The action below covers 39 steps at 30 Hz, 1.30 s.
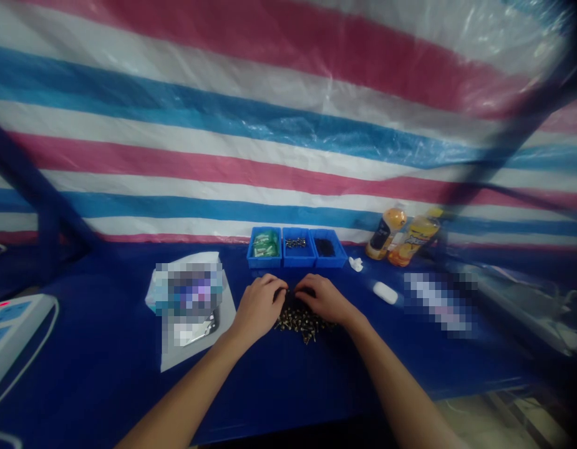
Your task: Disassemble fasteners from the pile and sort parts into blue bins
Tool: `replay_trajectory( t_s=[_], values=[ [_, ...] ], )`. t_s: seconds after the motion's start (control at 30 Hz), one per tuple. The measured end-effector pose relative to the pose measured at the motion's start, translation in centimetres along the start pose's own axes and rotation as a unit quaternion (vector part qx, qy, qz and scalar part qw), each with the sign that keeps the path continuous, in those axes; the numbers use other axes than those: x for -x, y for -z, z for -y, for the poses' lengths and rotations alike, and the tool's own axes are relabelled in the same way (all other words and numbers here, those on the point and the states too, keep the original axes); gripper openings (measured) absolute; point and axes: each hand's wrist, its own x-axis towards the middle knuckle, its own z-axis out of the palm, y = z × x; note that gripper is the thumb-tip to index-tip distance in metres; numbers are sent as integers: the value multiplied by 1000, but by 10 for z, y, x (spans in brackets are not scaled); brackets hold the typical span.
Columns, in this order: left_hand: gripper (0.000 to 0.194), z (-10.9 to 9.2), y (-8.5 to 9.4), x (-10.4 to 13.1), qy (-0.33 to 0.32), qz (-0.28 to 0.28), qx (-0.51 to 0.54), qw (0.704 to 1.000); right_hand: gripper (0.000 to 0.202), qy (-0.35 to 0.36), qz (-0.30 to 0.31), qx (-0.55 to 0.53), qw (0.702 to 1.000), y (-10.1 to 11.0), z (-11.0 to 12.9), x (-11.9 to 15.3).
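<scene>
A loose pile of small brass-coloured and dark metal pieces (pixel 307 323) lies on the blue table. My left hand (pixel 262 302) is at the pile's upper left, its thumb and fingers pinched together; what they hold is too small to make out. My right hand (pixel 323 296) is at the upper right of the pile, fingers curled together over a dark patch, and its fingertips' contents are hidden. The two hands are a small gap apart. Just beyond them stand three blue bins: one with green packets (pixel 266 244), one with small metal pieces (pixel 295 242), one with black pieces (pixel 324 247).
Two orange drink bottles (pixel 385 234) stand at the back right, near a crumpled tissue (pixel 356 264) and a white case (pixel 385 292). A package on white paper (pixel 169 346) lies left. A power strip (pixel 14 330) is far left. Striped sheeting (pixel 223 168) hangs behind.
</scene>
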Motion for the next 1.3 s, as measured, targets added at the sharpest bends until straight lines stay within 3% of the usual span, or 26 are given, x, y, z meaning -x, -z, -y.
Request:
replay_trajectory(
  t_s=[0.17, 0.47, 0.7, 0.93, 1.07, 1.2, 1.3],
  values=[
    [16, -6, 3, -1, -25, -15, 65, 997, 16, -18, -56, -104, 993, 1, 5, 2],
    [13, -15, 10, -4, -24, -41, 172, 984, 24, -51, -33, -215, 975, -1, 13, 3],
    [12, -17, 10, -1, 5, -47, 154, 987, 29, -80, -71, -220, 970, 2, 13, 3],
    [11, -14, 4, 0, -48, -34, 118, 991, 29, -48, -78, -155, 984, 0, 20, 5],
    [13, -14, 4, 0, -54, -39, 133, 989, 26, -57, -68, -177, 980, 0, 17, 4],
    [16, -17, 7, 0, -34, -54, 133, 989, 20, -90, -68, -317, 942, 3, 11, 2],
    [23, -19, 10, 0, -22, -71, 139, 988, 18, -127, -74, -489, 860, 8, 9, 3]
  ],
)
